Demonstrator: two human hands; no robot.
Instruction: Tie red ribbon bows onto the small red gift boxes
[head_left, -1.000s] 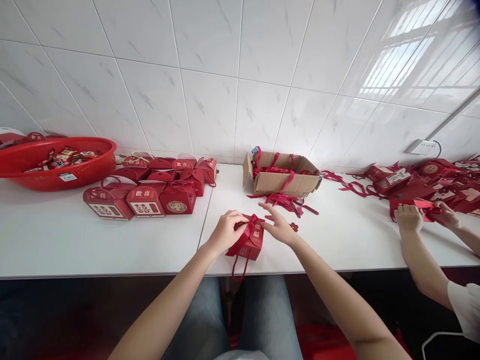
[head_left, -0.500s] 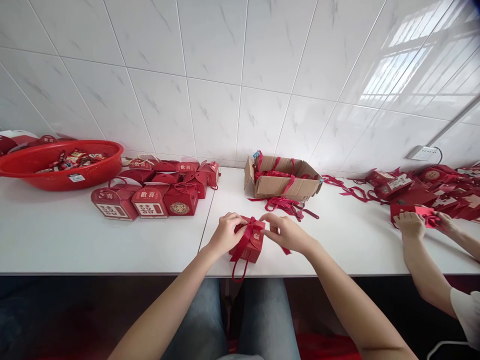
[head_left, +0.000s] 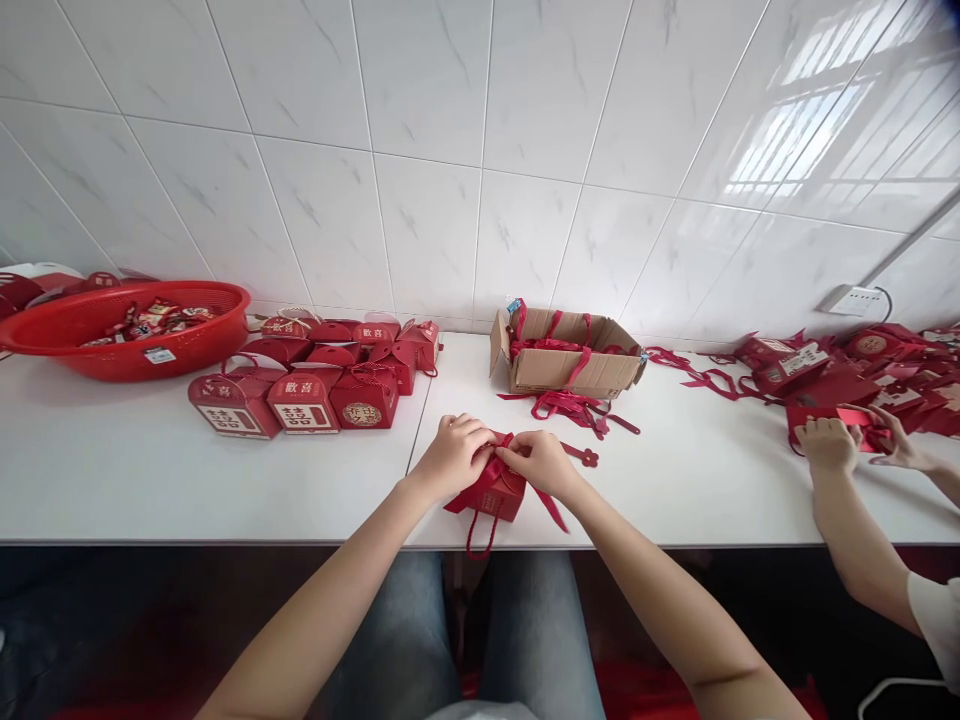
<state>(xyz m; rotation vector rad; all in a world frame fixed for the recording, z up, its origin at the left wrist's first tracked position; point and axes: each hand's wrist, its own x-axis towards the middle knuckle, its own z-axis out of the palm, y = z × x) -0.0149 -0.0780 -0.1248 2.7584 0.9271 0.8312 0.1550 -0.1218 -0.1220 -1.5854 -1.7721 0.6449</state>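
A small red gift box (head_left: pixel 504 497) sits near the table's front edge, its twisted cord handle hanging over that edge. On its top a red ribbon (head_left: pixel 551 508) is gathered, with tails falling to both sides. My left hand (head_left: pixel 459 456) pinches the ribbon from the left. My right hand (head_left: pixel 540 462) closes its thumb and fingertips on the ribbon at the middle, close against the left fingers. The knot itself is mostly hidden by my fingers. Just behind my right hand lies a red flower-ended tag (head_left: pixel 589 457).
Several filled red boxes (head_left: pixel 302 400) stand left, beside a red plastic basket (head_left: pixel 187 353) of wrapped sweets. Behind my hands is a cardboard box (head_left: pixel 577 372) of ribbons, with loose ribbons (head_left: pixel 566 406) before it. At right, a co-worker's hands (head_left: pixel 829 443) handle another box near a heap.
My right hand has moved left and its fingers have closed on the ribbon beside my left hand. The flower-ended tag now shows behind it. The co-worker's right hand has lifted slightly.
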